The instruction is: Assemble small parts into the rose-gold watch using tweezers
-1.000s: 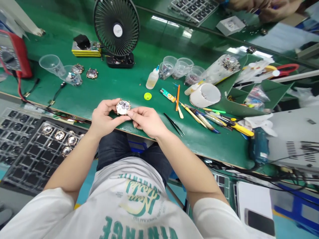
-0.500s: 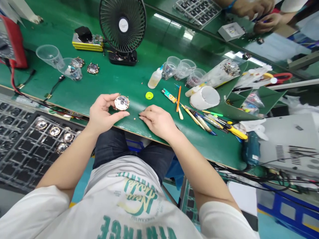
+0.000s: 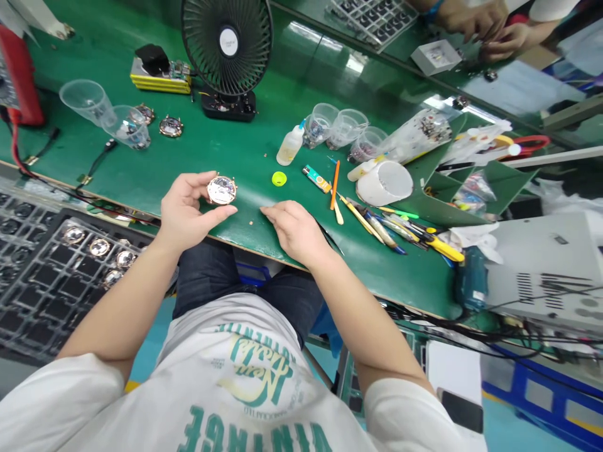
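My left hand point(image 3: 184, 207) is closed on a round watch case point(image 3: 222, 190) with a gold-coloured rim and a shiny silver and dark face. Fingers and thumb grip its left side, just above the bench. Fingertips pressed together, my right hand point(image 3: 294, 231) rests on the green bench point(image 3: 249, 150); what they hold, if anything, is hidden. Thin dark tweezers point(image 3: 332, 240) show beside its wrist, partly behind the hand. Between both hands lies a tiny pinkish piece point(image 3: 251, 223). A small yellow-green cup point(image 3: 279, 179) stands beyond my right hand.
Behind are a black fan point(image 3: 228, 56), a dropper bottle point(image 3: 291, 145) and clear cups point(image 3: 321, 125). A lighter point(image 3: 316, 179) and several tools point(image 3: 377, 226) lie right. More watch cases point(image 3: 170, 126) lie left; a compartment tray point(image 3: 56, 276) is lower left. A co-worker's hands point(image 3: 494, 31) are top right.
The view has shifted slightly. My left hand has drawn a little left with the watch case, widening the gap between hands. More of the tweezers now shows beside my right hand.
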Demonstrator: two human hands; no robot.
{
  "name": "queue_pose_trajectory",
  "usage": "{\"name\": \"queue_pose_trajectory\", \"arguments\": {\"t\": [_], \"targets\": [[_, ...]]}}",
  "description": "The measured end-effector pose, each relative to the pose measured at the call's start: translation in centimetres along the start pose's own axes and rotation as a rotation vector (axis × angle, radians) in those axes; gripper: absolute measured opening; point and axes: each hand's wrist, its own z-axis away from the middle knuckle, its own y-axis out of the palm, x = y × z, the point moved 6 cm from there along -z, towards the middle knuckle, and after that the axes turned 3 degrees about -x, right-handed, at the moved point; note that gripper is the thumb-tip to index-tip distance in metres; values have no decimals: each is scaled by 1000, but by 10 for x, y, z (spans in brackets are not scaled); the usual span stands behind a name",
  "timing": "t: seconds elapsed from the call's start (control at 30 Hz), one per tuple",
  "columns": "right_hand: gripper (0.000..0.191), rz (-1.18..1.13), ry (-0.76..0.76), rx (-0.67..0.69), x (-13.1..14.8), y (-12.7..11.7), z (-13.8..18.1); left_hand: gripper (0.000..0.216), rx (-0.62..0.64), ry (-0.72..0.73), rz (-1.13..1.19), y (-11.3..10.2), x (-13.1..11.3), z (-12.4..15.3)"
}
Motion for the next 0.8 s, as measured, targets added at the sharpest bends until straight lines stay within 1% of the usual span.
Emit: {"name": "queue_pose_trajectory", "arguments": {"t": [0.17,0.23,0.33,0.4,0.47,0.57,0.63,0.7,0.8], "targets": [[28,6,39,-113,1,-19,3,66,-53,-13,18,0,-2,2],[27,30,51,-152,1,-33,2,64,-67,-28,26,1,-3,2],[25,60,60,-227,-1,-61,2,62,-80,-68,52,1,-5,4],[26,59,103,-276,-5,-84,1,62,-80,-105,77,0,-5,8],[27,-1,213,-357,-16,-111,-1,61,-65,-146,84,1,-3,12],[45,-107,348,-553,-34,-158,-11,62,-31,-184,82,5,5,18],[51,-139,377,-679,-46,-189,-24,60,-21,-202,93,7,10,20],[49,-189,401,-774,-59,-217,-43,61,-15,-213,95,9,12,21],[44,-308,456,-880,-82,-252,-76,64,-18,-228,86,9,15,20]]}}
